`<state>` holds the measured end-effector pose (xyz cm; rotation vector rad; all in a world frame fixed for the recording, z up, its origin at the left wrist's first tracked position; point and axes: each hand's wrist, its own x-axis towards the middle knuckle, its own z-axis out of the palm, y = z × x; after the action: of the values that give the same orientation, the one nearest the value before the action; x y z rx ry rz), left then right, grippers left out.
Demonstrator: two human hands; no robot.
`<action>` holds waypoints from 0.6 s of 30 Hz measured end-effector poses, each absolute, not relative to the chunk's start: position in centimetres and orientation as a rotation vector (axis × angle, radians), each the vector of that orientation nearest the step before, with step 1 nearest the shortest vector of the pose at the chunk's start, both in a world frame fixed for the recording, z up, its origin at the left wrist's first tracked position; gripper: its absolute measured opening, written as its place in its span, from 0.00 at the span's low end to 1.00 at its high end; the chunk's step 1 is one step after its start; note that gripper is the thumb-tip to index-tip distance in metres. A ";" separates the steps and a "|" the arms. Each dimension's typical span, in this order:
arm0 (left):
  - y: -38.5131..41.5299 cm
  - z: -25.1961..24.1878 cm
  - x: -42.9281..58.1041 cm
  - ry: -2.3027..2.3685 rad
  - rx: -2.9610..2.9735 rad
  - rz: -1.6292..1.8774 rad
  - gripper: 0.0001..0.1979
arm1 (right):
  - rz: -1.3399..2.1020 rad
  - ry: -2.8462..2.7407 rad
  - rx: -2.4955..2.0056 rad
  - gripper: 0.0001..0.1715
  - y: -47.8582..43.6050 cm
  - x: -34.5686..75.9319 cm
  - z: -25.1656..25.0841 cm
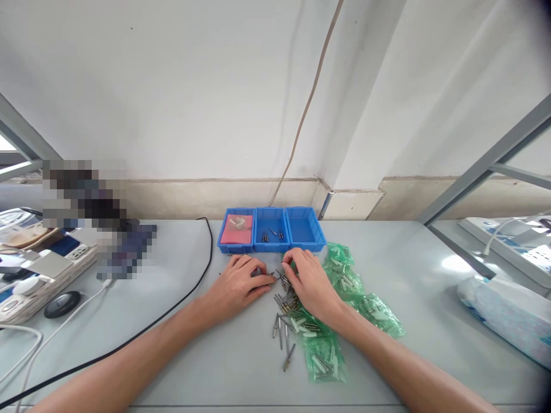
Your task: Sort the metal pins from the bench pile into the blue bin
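My left hand (243,282) rests low over the table, its thumb and index finger closed on a thin metal bit at the tips. Close by, my right hand (309,280) curls over the pile with thumb and fingers drawn together; what they hold, if anything, is hidden. Below and between the hands lie several loose metal bits (282,303), slim grey shanks with some brass-coloured parts. Green plastic bags (325,358) holding more bits and white pieces lie under and beside my right forearm. A few bits also lie behind my left hand.
Three joined blue bins (270,248) stand by the wall; the left holds a pink sheet (236,236) and a small clear bag, the middle a few bits. A black cable (181,303), a mouse (62,304) and power strips are left. A white-blue package (508,312) lies right.
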<state>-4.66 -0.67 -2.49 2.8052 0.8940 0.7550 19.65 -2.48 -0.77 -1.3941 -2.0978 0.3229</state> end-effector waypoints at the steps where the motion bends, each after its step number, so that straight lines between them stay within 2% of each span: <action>1: -0.7 -2.5 -4.7 0.881 2.805 0.758 0.10 | 0.331 -2.074 -1.400 0.07 -2.5 19.7 -0.7; 13: -0.5 -2.7 -4.6 0.879 2.754 0.764 0.06 | 0.351 -1.959 -1.345 0.06 -2.4 19.8 -0.5; 18: -0.6 -2.6 -4.6 0.924 2.705 0.778 0.07 | 0.351 -1.960 -1.344 0.05 -2.5 19.8 -0.6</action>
<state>-4.59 -0.64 -2.62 2.7054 0.9242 0.7781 19.82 -2.54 -0.57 -1.3443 -1.9598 0.3513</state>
